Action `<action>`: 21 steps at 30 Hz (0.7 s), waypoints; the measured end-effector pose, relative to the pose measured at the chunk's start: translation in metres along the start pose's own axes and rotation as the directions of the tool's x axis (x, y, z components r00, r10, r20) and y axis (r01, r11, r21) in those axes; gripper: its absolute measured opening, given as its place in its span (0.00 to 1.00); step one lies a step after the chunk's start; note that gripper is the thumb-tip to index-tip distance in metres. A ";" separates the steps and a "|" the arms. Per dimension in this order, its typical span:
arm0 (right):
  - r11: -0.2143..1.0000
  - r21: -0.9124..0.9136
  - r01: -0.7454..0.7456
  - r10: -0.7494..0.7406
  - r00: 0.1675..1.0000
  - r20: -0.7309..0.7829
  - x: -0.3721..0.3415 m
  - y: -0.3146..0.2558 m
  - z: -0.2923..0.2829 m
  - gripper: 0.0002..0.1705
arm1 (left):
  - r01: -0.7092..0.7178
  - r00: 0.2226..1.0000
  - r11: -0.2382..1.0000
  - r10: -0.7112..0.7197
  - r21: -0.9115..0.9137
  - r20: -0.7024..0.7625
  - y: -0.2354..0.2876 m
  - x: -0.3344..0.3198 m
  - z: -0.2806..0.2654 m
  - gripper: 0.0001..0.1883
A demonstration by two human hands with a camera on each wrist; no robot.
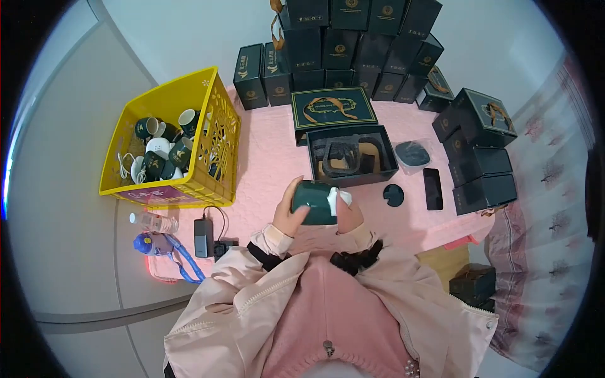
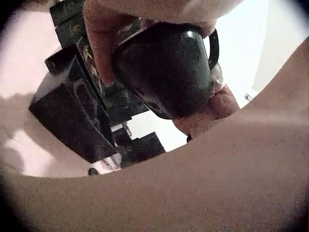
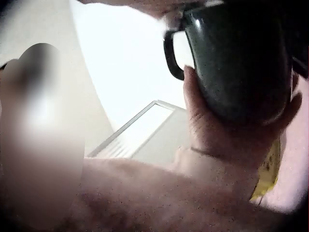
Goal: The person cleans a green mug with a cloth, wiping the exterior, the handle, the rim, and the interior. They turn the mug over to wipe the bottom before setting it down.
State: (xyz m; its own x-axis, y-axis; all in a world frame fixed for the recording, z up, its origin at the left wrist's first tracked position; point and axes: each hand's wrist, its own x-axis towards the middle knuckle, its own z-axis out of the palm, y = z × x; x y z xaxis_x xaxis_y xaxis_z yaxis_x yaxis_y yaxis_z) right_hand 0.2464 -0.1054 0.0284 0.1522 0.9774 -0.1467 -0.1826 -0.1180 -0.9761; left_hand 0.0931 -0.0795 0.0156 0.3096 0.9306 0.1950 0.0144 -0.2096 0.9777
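Note:
In front of my chest is a dark green mug (image 1: 311, 196), lying on its side in the air. My left hand (image 1: 288, 215) grips it by the base end, as the right wrist view also shows. A black-looking handle (image 3: 170, 55) stands out from the mug's side. With my right hand (image 1: 350, 218) I hold a white tissue (image 1: 333, 200) against the rim end. Just beyond the hands is an open dark green box (image 1: 359, 179) with a grey foam insert. The mug's inside is hidden.
A yellow crate (image 1: 217, 154) of mugs stands left on the pink cloth (image 1: 268, 145). A bottle (image 1: 154, 222) and a black power adapter (image 1: 203, 238) lie nearer. Stacked green boxes (image 1: 302, 47) line the back; others (image 1: 482, 160) stand right, near a phone (image 1: 433, 189) and black disc (image 1: 394, 195).

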 end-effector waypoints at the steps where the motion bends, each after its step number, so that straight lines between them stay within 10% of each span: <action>1: 0.989 -0.084 0.121 -0.114 0.990 0.086 -0.004 -0.010 0.001 0.15 | 0.010 0.998 0.997 -0.015 -0.080 -0.056 -0.001 0.001 0.002 0.26; 6: 0.735 -0.444 0.513 -0.199 0.788 0.583 -0.001 -0.127 -0.028 0.10 | 0.136 0.982 0.822 -0.186 -0.553 -0.035 0.036 0.017 -0.006 0.22; 7: 0.395 -0.648 0.651 -0.496 0.745 0.447 -0.021 -0.161 -0.045 0.10 | 0.107 0.986 0.820 -0.161 -0.562 -0.047 0.049 0.023 -0.013 0.23; 8: 0.487 -0.873 0.012 -0.080 0.996 -0.031 -0.030 -0.220 -0.034 0.13 | 0.080 0.989 0.817 -0.138 -0.571 -0.058 0.064 0.030 -0.022 0.24; 10: 0.897 -0.333 0.291 -0.315 0.949 -0.020 0.000 -0.242 -0.096 0.18 | 0.058 0.992 0.737 -0.120 -0.674 -0.047 0.100 0.047 -0.039 0.26; 13: 0.901 0.090 0.425 -0.429 0.902 0.039 -0.015 -0.314 -0.093 0.22 | 0.190 0.982 0.772 -0.157 -0.607 0.108 0.171 0.072 -0.067 0.33; 19: 0.744 -0.046 0.667 -0.658 0.718 -0.227 0.018 -0.316 -0.120 0.20 | 0.210 0.958 0.681 -0.002 -0.701 0.286 0.197 0.080 -0.073 0.33; 20: 0.385 -0.672 0.632 -0.863 0.505 -0.019 0.014 -0.288 -0.120 0.19 | 0.234 0.942 0.612 0.051 -0.755 0.332 0.178 0.076 -0.069 0.33; 21: -0.204 -0.929 0.307 -0.867 0.384 0.318 0.013 -0.250 -0.116 0.18 | 0.263 0.920 0.543 0.107 -0.798 0.376 0.157 0.072 -0.066 0.33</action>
State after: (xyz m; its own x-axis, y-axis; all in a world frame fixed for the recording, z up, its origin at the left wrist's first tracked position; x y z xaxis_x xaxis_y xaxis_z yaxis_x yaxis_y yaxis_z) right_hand 0.4071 -0.0834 0.2516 -0.0918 0.5338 0.8406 0.9868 0.1617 0.0051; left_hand 0.0548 -0.0259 0.1878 0.6441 0.7213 0.2547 -0.6691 0.3699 0.6446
